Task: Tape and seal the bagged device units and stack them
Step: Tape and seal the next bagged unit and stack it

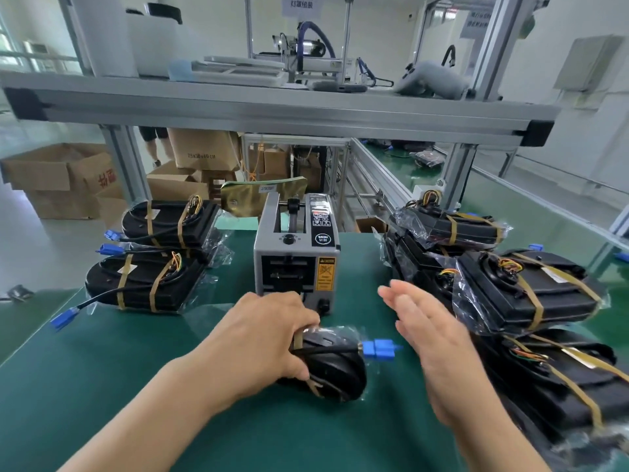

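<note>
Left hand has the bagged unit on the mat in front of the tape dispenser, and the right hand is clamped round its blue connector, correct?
Not quite: in the head view the right hand is open, fingers straight, beside the blue connector, not clamped round it. The rest stands: the left hand holds the bagged unit on the mat in front of the tape dispenser.

The left hand (262,338) and right hand (439,338) are bare, forearms (153,403) likewise uncovered.

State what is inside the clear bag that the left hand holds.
A black device with a black cable; a blue plug sits at its right end. The left hand covers the device's left part, hiding it.
</note>
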{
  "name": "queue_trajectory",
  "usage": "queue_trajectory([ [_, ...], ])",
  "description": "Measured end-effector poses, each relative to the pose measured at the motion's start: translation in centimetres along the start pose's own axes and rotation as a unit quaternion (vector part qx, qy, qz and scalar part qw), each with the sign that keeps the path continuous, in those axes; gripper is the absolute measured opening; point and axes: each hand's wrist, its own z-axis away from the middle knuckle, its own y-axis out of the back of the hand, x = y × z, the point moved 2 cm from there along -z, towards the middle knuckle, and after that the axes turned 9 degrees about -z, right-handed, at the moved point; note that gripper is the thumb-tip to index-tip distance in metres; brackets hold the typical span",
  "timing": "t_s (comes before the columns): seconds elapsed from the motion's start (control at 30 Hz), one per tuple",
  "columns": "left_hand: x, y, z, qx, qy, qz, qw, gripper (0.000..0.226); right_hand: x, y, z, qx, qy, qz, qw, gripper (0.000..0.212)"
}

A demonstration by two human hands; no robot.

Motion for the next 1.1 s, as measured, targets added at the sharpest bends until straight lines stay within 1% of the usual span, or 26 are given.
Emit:
queue_trajectory([
  [0.07, 0.1, -0.5, -0.7, -0.013, -0.005, -0.023, 1.000, 0.067, 0.2, -1.0, -0.6, -0.048, -0.050, 0.061, 0.996, 0.061],
  [0.13, -0.3, -0.7, -1.2, -0.017, -0.010, -0.025, 1.000, 0.071, 0.8, -1.4, -0.9, -0.122, -0.116, 0.114, 0.979, 0.083],
  [0.17, -0.6, -0.7, -1.4, -0.016, -0.010, -0.021, 1.000, 0.073, 1.0, -1.5, -0.8, -0.152, -0.143, 0.126, 0.970, 0.092],
  [0.2, -0.8, -0.7, -1.5, -0.013, -0.009, -0.012, 1.000, 0.074, 1.1, -1.6, -0.7, -0.171, -0.161, 0.127, 0.964, 0.096],
  [0.27, -1.1, -0.9, -1.5, 0.002, -0.003, 0.019, 1.000, 0.076, 1.4, -1.3, -0.3, -0.191, -0.174, 0.101, 0.961, 0.091],
  [0.3, -1.1, -1.0, -1.5, 0.010, 0.000, 0.031, 0.999, 0.076, 1.6, -1.3, 0.0, -0.206, -0.171, 0.087, 0.960, 0.083],
  [0.37, -1.1, -1.2, -1.4, 0.020, 0.005, 0.048, 0.999, 0.074, 1.9, -1.5, 0.9, -0.233, -0.155, 0.067, 0.958, 0.059],
  [0.4, -1.2, -1.2, -1.4, 0.024, 0.006, 0.055, 0.998, 0.074, 2.1, -1.7, 1.2, -0.234, -0.156, 0.046, 0.958, 0.048],
  [0.43, -1.3, -1.3, -1.4, 0.026, 0.005, 0.060, 0.998, 0.073, 2.2, -1.9, 1.5, -0.226, -0.164, 0.019, 0.960, 0.041],
  [0.53, -1.2, -1.3, -1.4, 0.020, -0.002, 0.062, 0.998, 0.072, 2.6, -1.9, 1.6, -0.196, -0.160, -0.003, 0.967, 0.038],
  [0.63, -1.0, -1.2, -1.4, 0.025, -0.006, 0.065, 0.998, 0.071, 2.9, -1.8, 1.7, -0.178, -0.137, 0.002, 0.974, 0.053],
  [0.7, -1.0, -1.2, -1.3, 0.032, -0.011, 0.075, 0.997, 0.070, 3.2, -1.5, 1.7, -0.157, -0.145, -0.011, 0.977, 0.066],
  [0.77, -0.9, -1.3, -1.1, 0.030, -0.017, 0.095, 0.995, 0.071, 3.3, -1.0, 1.7, -0.146, -0.144, 0.001, 0.979, 0.072],
  [0.83, -0.4, -1.2, -1.1, 0.019, -0.026, 0.103, 0.994, 0.071, 3.1, -0.4, 1.6, -0.154, -0.139, 0.042, 0.977, 0.076],
  [0.87, -0.3, -1.2, -1.1, 0.019, -0.027, 0.104, 0.994, 0.070, 3.1, -0.1, 1.6, -0.165, -0.135, 0.065, 0.975, 0.074],
  [0.93, -0.1, -1.1, -1.3, 0.023, -0.016, 0.118, 0.993, 0.068, 2.9, -0.1, 1.4, -0.188, -0.130, 0.084, 0.970, 0.062],
  [1.0, -0.1, -1.1, -1.3, 0.027, 0.004, 0.138, 0.990, 0.066, 2.9, -0.5, 1.3, -0.187, -0.130, 0.061, 0.972, 0.053],
  [1.1, 0.1, -1.1, -1.1, 0.012, 0.024, 0.148, 0.989, 0.065, 3.3, -0.9, 1.4, -0.167, -0.108, 0.051, 0.979, 0.052],
])
